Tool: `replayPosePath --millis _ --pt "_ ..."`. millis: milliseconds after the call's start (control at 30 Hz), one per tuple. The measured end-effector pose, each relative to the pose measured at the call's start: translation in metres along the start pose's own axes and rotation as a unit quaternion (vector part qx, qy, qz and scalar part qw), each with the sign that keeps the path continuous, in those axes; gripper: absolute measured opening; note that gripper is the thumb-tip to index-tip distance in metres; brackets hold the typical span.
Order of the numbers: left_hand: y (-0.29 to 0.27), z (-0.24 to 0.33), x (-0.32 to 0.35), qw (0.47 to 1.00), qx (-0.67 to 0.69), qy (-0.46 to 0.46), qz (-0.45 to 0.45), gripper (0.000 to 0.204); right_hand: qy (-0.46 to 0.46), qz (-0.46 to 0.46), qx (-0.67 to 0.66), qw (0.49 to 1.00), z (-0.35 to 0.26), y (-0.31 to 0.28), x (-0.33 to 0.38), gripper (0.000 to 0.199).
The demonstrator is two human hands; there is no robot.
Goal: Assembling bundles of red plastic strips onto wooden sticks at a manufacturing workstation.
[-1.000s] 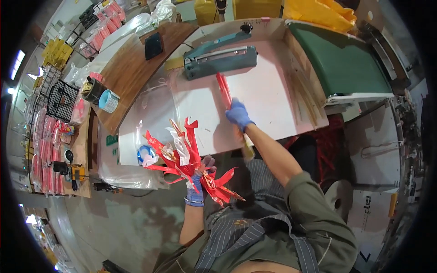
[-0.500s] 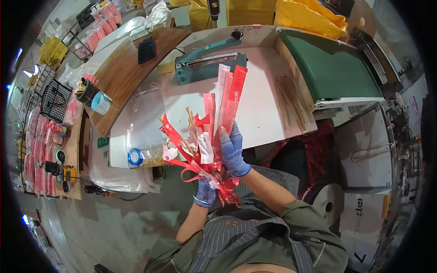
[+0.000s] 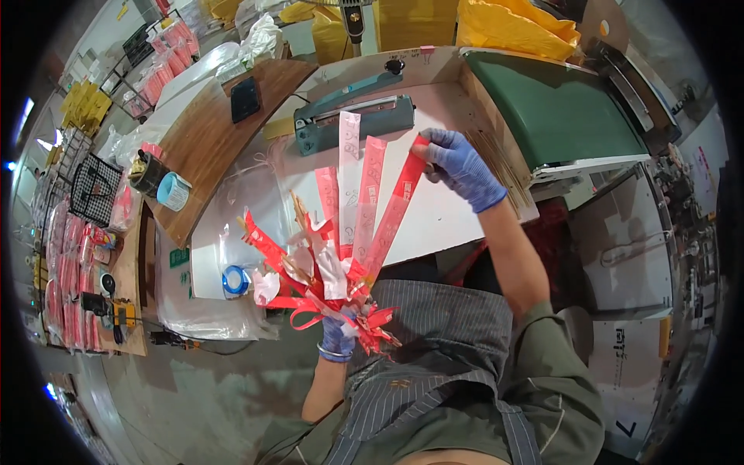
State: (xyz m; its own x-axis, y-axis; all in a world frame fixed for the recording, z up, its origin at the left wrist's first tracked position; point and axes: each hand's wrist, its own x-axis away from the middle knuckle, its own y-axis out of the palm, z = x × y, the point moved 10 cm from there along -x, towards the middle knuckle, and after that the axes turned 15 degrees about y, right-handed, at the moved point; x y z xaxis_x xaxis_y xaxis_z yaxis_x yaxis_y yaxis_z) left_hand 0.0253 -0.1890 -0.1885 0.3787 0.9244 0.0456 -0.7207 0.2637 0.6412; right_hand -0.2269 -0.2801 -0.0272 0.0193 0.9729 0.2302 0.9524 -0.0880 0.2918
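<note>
In front of me, my left hand [image 3: 337,335], in a bluish-purple knit glove, is closed round the base of a bundle of crumpled and torn red chopstick wrappers [image 3: 298,267] with wooden ends poking out. Long flat sleeves fan upward from it: a white one [image 3: 349,178], a pink one [image 3: 368,194] and a shorter pink one [image 3: 327,203]. Off to the right, my gloved right hand [image 3: 459,167] pinches the top end of a red sleeve [image 3: 397,203], which leans right. That sleeve's lower end stays in the bundle. My left fingers are partly hidden behind the wrappers.
Behind the bundle, a teal bench sealer [image 3: 356,126] stands on the white worktop [image 3: 434,225]. Thin wooden sticks [image 3: 496,167] lie at the right, beside a green-topped box [image 3: 554,108]. At the left are a blue tape roll [image 3: 235,280], a phone [image 3: 245,99] and a cup [image 3: 173,191].
My right hand has moved from the sleeves' lower part up and right to the red sleeve's tip. The sleeves, earlier close together, now spread in a fan. The bundle sits slightly further left.
</note>
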Motion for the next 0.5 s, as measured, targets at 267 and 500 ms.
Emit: replayPosePath --millis 267,500 --pt "-0.017 -0.015 0.001 0.994 0.041 -0.045 0.091 0.030 -0.411 0.227 0.620 0.628 -0.022 0.059 0.056 0.010" --pt "0.000 0.000 0.000 0.998 -0.015 -0.022 0.057 0.027 -0.226 0.186 0.304 0.907 -0.030 0.029 0.035 0.022"
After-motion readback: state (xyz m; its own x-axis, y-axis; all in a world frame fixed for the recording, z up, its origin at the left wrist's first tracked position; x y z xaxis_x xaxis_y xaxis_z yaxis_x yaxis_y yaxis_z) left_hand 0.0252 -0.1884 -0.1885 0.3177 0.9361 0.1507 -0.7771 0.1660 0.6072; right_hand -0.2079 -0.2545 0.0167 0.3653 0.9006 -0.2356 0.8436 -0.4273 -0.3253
